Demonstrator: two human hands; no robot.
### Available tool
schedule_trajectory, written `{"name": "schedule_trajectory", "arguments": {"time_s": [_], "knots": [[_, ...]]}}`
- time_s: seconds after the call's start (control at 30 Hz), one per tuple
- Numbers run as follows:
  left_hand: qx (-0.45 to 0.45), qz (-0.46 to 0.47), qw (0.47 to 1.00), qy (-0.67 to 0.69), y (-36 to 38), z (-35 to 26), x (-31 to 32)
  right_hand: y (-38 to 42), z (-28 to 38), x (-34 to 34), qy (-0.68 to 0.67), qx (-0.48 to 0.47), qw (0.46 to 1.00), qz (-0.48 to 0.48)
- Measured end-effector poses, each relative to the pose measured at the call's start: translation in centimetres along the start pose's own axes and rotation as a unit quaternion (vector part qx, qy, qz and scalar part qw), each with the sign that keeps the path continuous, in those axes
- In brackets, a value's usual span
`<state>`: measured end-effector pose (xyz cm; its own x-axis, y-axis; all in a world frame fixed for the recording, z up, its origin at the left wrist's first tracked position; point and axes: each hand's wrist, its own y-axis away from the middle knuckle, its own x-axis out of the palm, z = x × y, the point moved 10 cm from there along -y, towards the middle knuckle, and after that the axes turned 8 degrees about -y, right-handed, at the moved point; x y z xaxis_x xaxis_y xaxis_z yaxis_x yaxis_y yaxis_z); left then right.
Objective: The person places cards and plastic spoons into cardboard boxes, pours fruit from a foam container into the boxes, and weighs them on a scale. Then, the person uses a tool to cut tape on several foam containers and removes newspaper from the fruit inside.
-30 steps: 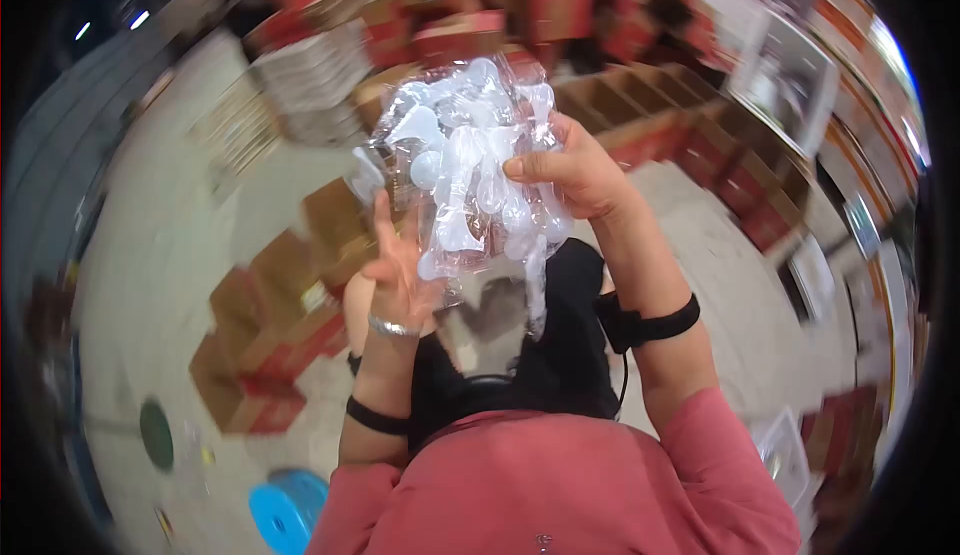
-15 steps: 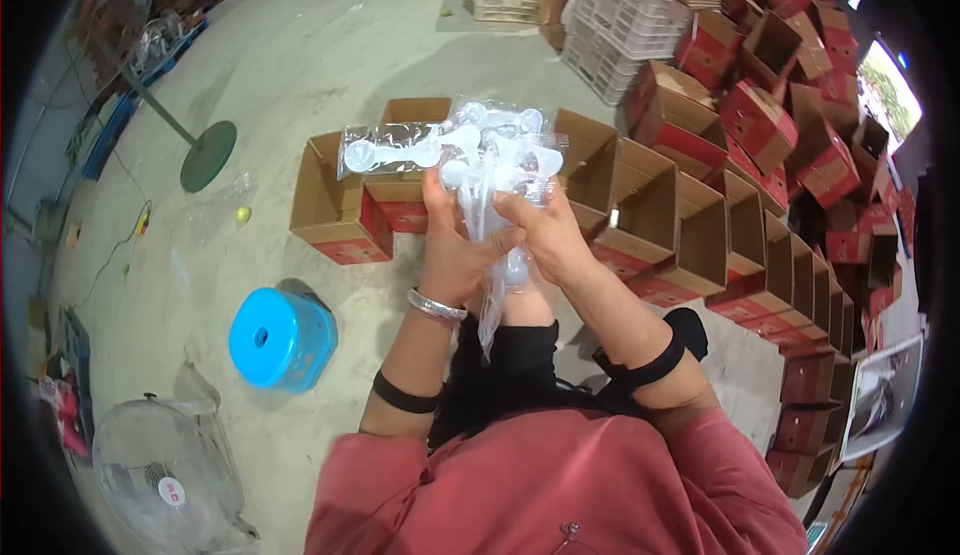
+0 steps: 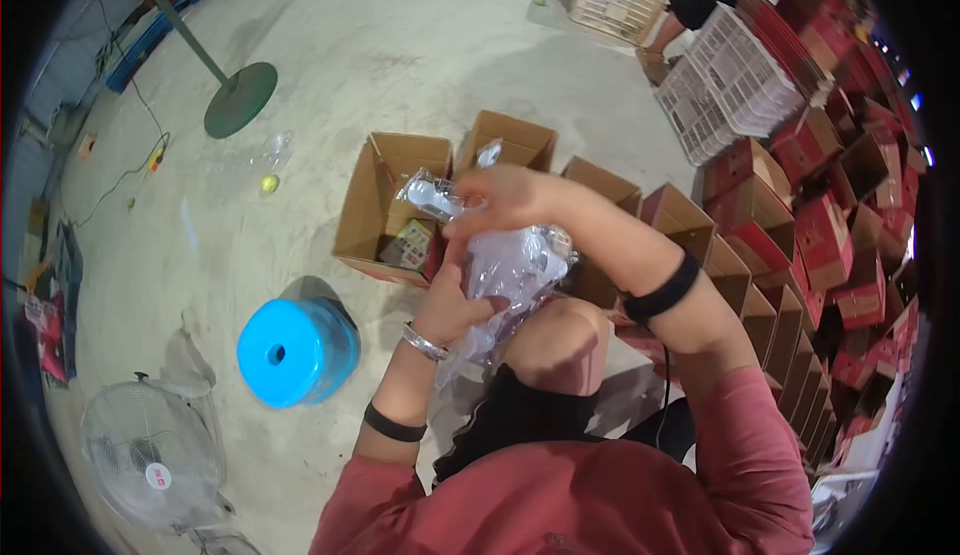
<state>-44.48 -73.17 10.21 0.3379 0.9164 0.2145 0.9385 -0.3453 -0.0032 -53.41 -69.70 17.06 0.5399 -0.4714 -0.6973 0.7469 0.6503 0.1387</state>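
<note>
My left hand [image 3: 455,307] is closed around a clear plastic bag [image 3: 505,270] of white plastic spoons, held above my knee. Crossing in front of it, my right hand [image 3: 510,198] is smeared by motion. From its fingers a small clear packet of spoons [image 3: 428,196] sticks out to the left, over an open cardboard box [image 3: 362,200]. A printed packet [image 3: 408,245] lies inside that box. Another white wrapped piece [image 3: 489,154] shows in the second box [image 3: 520,138], just beyond my right hand.
A row of open cardboard boxes [image 3: 678,217] curves away to the right, with piled red boxes [image 3: 800,225] behind. White crates [image 3: 730,80] stand near another person's leg [image 3: 668,33]. On the left are a blue stool [image 3: 290,350], a fan [image 3: 150,455] and a green stand base [image 3: 242,100].
My hands have come apart from the shared bundle. The right one has swung left with a spoon packet, while the left keeps the bag lower. The view has shifted towards the left boxes.
</note>
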Motion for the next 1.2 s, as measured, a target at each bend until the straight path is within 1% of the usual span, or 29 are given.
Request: {"name": "schedule_trajectory", "arguments": {"time_s": [0.03, 0.1, 0.13, 0.23, 0.27, 0.3, 0.37, 0.4, 0.47, 0.5, 0.57, 0.63, 0.67, 0.7, 0.77, 0.8, 0.83, 0.87, 0.9, 0.93, 0.97, 1.0, 1.03, 1.1, 1.13, 1.17, 1.2], "knots": [[0.003, -0.018, 1.0, 0.001, -0.6, 0.3, -1.8, -2.7, -0.1, 2.6, 0.063, -0.018, 0.994, 0.091], [0.002, -0.052, 0.999, 0.002, -0.6, 1.5, -5.7, -6.8, -0.9, 3.8, -0.088, -0.004, 0.99, 0.109], [-0.009, -0.055, 0.998, 0.016, -0.7, 2.4, -7.5, -8.5, -1.4, 5.0, -0.166, 0.007, 0.979, 0.12], [-0.06, -0.106, 0.991, 0.055, 0.6, 4.5, -11.7, -14.2, -4.5, 8.9, -0.319, 0.005, 0.947, 0.03], [-0.069, -0.101, 0.991, 0.061, 0.9, 4.4, -12.1, -15.6, -6.4, 10.6, -0.499, 0.064, 0.864, 0.002], [-0.078, -0.108, 0.989, 0.062, 1.8, 5.4, -12.5, -15.4, -6.4, 9.5, -0.556, 0.13, 0.818, -0.065], [-0.09, -0.118, 0.987, 0.061, 3.8, 7.1, -13.0, -16.0, -8.3, 8.9, -0.599, 0.188, 0.766, -0.14], [-0.066, -0.137, 0.988, 0.036, 5.1, 7.2, -13.5, -16.0, -8.4, 8.0, -0.572, 0.171, 0.786, -0.161], [-0.069, -0.171, 0.975, 0.127, 7.8, 8.2, -14.1, -15.1, -9.0, 5.6, -0.513, 0.134, 0.822, -0.208], [-0.07, -0.185, 0.965, 0.173, 8.8, 8.6, -14.4, -14.2, -9.2, 4.1, -0.495, 0.116, 0.831, -0.227], [-0.053, -0.202, 0.962, 0.178, 10.4, 8.9, -15.7, -11.8, -9.5, 0.9, -0.454, 0.08, 0.848, -0.263], [-0.036, -0.22, 0.958, 0.18, 11.3, 9.1, -16.9, -9.0, -9.6, -1.5, -0.44, 0.057, 0.843, -0.305], [-0.026, -0.22, 0.959, 0.176, 11.2, 8.9, -17.2, -8.4, -9.9, -1.8, -0.43, 0.058, 0.848, -0.304], [-0.035, -0.224, 0.955, 0.192, 10.8, 9.2, -17.2, -9.2, -10.0, -0.9, -0.354, 0.077, 0.895, -0.259], [-0.056, -0.232, 0.946, 0.221, 9.4, 9.5, -17.1, -11.0, -10.2, 1.9, -0.193, 0.118, 0.96, -0.162], [-0.058, -0.251, 0.942, 0.215, 8.4, 8.7, -17.0, -10.7, -8.8, 2.0, -0.137, 0.102, 0.971, -0.17], [-0.032, -0.261, 0.937, 0.231, 7.7, 8.1, -16.9, -10.2, -7.0, 2.3, -0.082, 0.085, 0.977, -0.177], [-0.004, -0.272, 0.93, 0.246, 7.1, 7.7, -16.8, -9.6, -6.2, 3.1, -0.076, 0.115, 0.98, -0.142], [0.023, -0.283, 0.922, 0.262, 6.2, 7.2, -16.4, -8.4, -6.2, 5.1, -0.181, 0.138, 0.967, -0.111], [0.038, -0.348, 0.91, 0.221, 5.0, 6.7, -16.4, -6.8, -6.0, 7.2, -0.283, 0.158, 0.943, -0.078], [0.055, -0.403, 0.895, 0.181, 3.4, 5.9, -16.1, -4.8, -3.3, 8.6, -0.212, 0.177, 0.96, 0.044], [0.074, -0.405, 0.88, 0.237, 2.1, 5.2, -14.9, -3.0, -1.5, 9.2, -0.226, 0.108, 0.968, 0.021], [0.089, -0.421, 0.874, 0.225, 1.3, 5.0, -14.6, -1.8, 3.0, 7.0, -0.154, -0.088, 0.983, -0.056], [0.124, -0.447, 0.862, 0.205, -0.5, 4.9, -13.4, 0.6, 0.9, 6.7, -0.076, 0.09, 0.99, -0.079], [0.126, -0.443, 0.866, 0.193, -1.2, 3.6, -12.3, 1.7, 0.3, 6.4, -0.121, 0.073, 0.986, -0.091], [0.137, -0.432, 0.865, 0.215, -1.8, 2.6, -11.2, 2.7, -1.2, 6.5, -0.165, 0.053, 0.98, -0.101], [0.146, -0.424, 0.862, 0.237, -2.2, 1.6, -10.2, 3.7, -1.3, 5.9, -0.21, 0.032, 0.971, -0.107]]}}
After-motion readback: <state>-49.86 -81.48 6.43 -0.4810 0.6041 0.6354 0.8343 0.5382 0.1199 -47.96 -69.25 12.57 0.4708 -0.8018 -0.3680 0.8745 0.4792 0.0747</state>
